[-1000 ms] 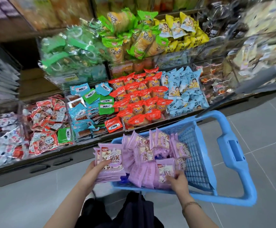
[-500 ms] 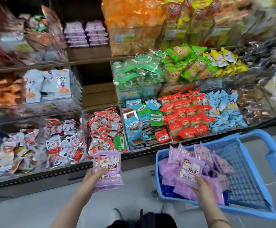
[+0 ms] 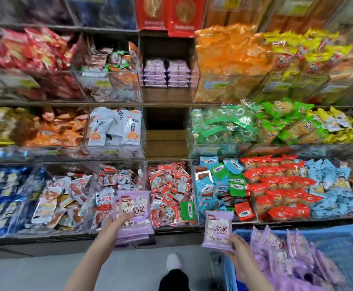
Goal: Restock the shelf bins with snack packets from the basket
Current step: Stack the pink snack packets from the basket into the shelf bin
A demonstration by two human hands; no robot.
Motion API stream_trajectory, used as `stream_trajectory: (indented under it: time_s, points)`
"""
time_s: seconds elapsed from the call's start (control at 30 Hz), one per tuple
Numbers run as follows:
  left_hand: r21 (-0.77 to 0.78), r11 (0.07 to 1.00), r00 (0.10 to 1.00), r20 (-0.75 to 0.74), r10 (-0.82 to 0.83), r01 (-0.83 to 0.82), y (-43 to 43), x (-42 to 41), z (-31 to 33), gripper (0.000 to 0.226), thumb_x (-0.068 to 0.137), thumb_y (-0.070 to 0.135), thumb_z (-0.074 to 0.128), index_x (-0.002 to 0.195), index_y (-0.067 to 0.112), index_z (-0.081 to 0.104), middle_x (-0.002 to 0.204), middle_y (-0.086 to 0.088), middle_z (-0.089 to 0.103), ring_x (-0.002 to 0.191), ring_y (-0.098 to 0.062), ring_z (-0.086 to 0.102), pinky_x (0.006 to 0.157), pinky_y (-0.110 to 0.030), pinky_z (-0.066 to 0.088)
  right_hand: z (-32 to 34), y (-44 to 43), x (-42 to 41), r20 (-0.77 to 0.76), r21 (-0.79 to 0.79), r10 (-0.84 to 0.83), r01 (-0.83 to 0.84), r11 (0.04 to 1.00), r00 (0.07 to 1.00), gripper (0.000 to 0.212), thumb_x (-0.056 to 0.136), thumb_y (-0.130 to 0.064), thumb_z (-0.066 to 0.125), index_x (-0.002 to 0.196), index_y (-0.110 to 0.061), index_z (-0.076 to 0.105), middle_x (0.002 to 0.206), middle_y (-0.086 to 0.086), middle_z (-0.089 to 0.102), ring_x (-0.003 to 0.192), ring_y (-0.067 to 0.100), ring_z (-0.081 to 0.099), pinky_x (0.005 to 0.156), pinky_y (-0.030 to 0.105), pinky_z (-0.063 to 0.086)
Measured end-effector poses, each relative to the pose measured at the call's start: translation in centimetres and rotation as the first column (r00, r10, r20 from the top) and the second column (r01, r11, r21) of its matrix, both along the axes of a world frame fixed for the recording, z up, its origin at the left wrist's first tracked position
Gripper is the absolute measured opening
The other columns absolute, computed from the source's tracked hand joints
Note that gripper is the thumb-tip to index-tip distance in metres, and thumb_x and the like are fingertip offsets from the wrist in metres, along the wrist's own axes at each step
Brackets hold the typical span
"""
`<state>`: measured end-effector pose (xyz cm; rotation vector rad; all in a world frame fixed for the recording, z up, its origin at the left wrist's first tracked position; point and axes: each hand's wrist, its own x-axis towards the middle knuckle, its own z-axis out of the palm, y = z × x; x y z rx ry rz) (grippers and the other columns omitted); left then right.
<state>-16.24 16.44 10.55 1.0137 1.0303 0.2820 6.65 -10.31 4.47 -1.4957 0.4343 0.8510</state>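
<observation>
Shelf bins behind, right fingers pinch packet at lower corner.

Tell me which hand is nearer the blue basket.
Right. The right hand, gripping a purple packet, is at the blue basket's left rim. The left hand holds a packet stack farther left, well apart from it.

One wide-angle camera on the person's head looks forward and down, facing the shelves squarely and near enough that they fill the frame. The left hand and right hand show at the bottom edge; the basket cuts the lower right corner.
</observation>
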Motion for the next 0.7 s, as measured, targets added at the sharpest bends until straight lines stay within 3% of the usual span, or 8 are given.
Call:
stream_trajectory:
  time_s: [0.1, 0.17, 0.23, 0.33, 0.4, 0.47, 0.57, 0.7]
  points:
    - [0.022, 0.999, 0.999, 0.04, 0.026, -0.027, 1.8, 2.1, 1.0, 0.111, 0.039, 0.062, 0.076, 0.138, 0.02, 0.046, 0.149, -0.002, 0.032, 0.136, -0.024, 0.032, 0.107, -0.048, 0.03, 1.4, 3.6, 1.9, 0.024, 0.041, 0.098, -0.099, 0.994, 0.995, 0.016, 0.095, -0.001, 0.044, 0.105, -0.002, 0.057, 0.098, 0.016, 0.063, 0.085, 0.026, 0.061, 0.068, 0.034, 0.05]
    - [0.007, 0.999, 0.996, 0.078, 0.045, -0.045, 3.3, 4.0, 1.9, 0.092, 0.05, 0.052, 0.079, 0.132, 0.018, 0.051, 0.15, -0.006, 0.034, 0.125, -0.023, 0.043, 0.097, -0.043, 0.041, 2.6, 6.2, 3.3, 0.028, 0.085, 0.153, -0.155, 0.984, 0.988, 0.019, 0.095, 0.002, 0.041, 0.105, 0.0, 0.057, 0.103, 0.017, 0.062, 0.086, 0.027, 0.061, 0.065, 0.034, 0.051]
    - [0.019, 0.998, 0.992, 0.108, 0.064, -0.066, 5.1, 6.6, 3.1, 0.072, 0.062, 0.047, 0.07, 0.126, 0.021, 0.051, 0.15, -0.005, 0.035, 0.117, -0.019, 0.044, 0.09, -0.039, 0.041, 4.2, 8.9, 4.7, 0.032, 0.14, 0.233, -0.235, 0.962, 0.972, 0.017, 0.095, 0.003, 0.042, 0.101, 0.0, 0.057, 0.102, 0.019, 0.065, 0.085, 0.03, 0.066, 0.064, 0.032, 0.054]
    - [0.051, 0.994, 0.979, 0.186, 0.086, -0.097, 8.1, 10.3, 4.8, 0.059, 0.077, 0.04, 0.064, 0.131, 0.024, 0.05, 0.151, 0.0, 0.033, 0.13, -0.018, 0.035, 0.091, -0.038, 0.033, 6.2, 13.3, 6.7, 0.07, 0.217, 0.377, -0.383, 0.898, 0.923, 0.019, 0.092, 0.002, 0.048, 0.106, -0.004, 0.06, 0.098, 0.014, 0.073, 0.086, 0.026, 0.071, 0.063, 0.029, 0.056]
    - [0.073, 0.991, 0.973, 0.211, 0.095, -0.113, 9.3, 11.8, 5.8, 0.065, 0.076, 0.041, 0.065, 0.135, 0.021, 0.048, 0.15, -0.001, 0.035, 0.129, -0.019, 0.036, 0.092, -0.038, 0.032, 7.3, 15.6, 7.0, 0.078, 0.223, 0.4, -0.407, 0.886, 0.913, 0.017, 0.088, 0.002, 0.055, 0.104, -0.004, 0.062, 0.095, 0.014, 0.073, 0.084, 0.026, 0.071, 0.061, 0.029, 0.056]
    - [0.083, 0.989, 0.963, 0.252, 0.097, -0.121, 10.7, 12.9, 6.4, 0.079, 0.065, 0.044, 0.071, 0.137, 0.023, 0.047, 0.149, -0.001, 0.036, 0.126, -0.02, 0.038, 0.095, -0.039, 0.034, 8.2, 18.3, 7.8, 0.106, 0.244, 0.434, -0.446, 0.861, 0.895, 0.017, 0.088, -0.001, 0.057, 0.105, -0.004, 0.061, 0.102, 0.015, 0.071, 0.091, 0.028, 0.069, 0.07, 0.033, 0.055]
    - [0.11, 0.985, 0.955, 0.279, 0.098, -0.134, 12.8, 13.8, 7.7, 0.093, 0.057, 0.048, 0.076, 0.14, 0.031, 0.038, 0.155, 0.001, 0.026, 0.141, -0.022, 0.025, 0.111, -0.052, 0.027, 9.9, 22.0, 9.2, 0.185, 0.26, 0.464, -0.499, 0.827, 0.866, 0.019, 0.092, -0.007, 0.055, 0.11, -0.005, 0.06, 0.102, 0.012, 0.072, 0.095, 0.026, 0.069, 0.078, 0.035, 0.054]
    - [0.165, 0.975, 0.965, 0.238, 0.109, -0.15, 16.5, 14.1, 9.7, 0.12, 0.044, 0.056, 0.081, 0.148, 0.021, 0.032, 0.154, 0.004, 0.026, 0.142, -0.021, 0.023, 0.11, -0.051, 0.026, 12.6, 26.4, 11.2, 0.265, 0.271, 0.361, -0.428, 0.862, 0.894, 0.013, 0.092, -0.005, 0.055, 0.101, -0.01, 0.062, 0.096, 0.009, 0.072, 0.086, 0.02, 0.071, 0.07, 0.032, 0.054]
